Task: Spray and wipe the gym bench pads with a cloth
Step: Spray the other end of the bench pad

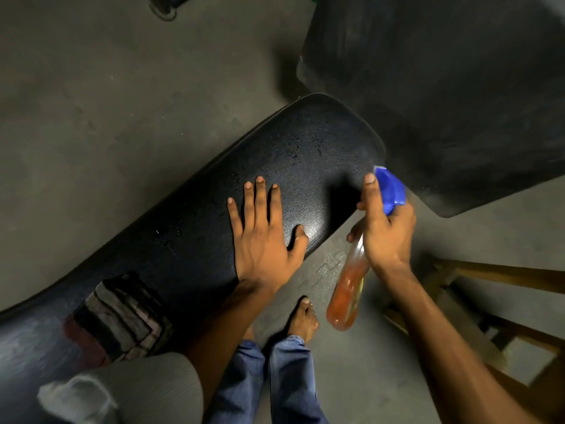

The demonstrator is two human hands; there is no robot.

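The right hand (386, 231) is wrapped around the neck of the bottle (347, 296), its forefinger laid up along the blue nozzle (391, 188), which is aimed at the near pad (189, 234); the bottle is held in the air just off that pad's right edge, above the floor (91, 87). The left hand (263, 240) is laid flat on the pad near its right edge, fingers (260, 203) straight and spread, nothing grasped. The bottle is judged light and rigid enough for one hand, the orange liquid filling only its lower part; the neck below the trigger is the natural hold, though wet plastic may slip. The pad looks firm, with a grained black skin beaded with droplets towards its far end, so it is likely slick there. A folded striped cloth (122, 313) lies on the pad towards its left end; it is soft and limp, best taken by bunching. A second pad (443, 87) rises beyond the far end, its top cut off. The trigger is hidden behind the hand. The wooden frame (489, 301) at the right is only partly seen, and its use cannot be told.
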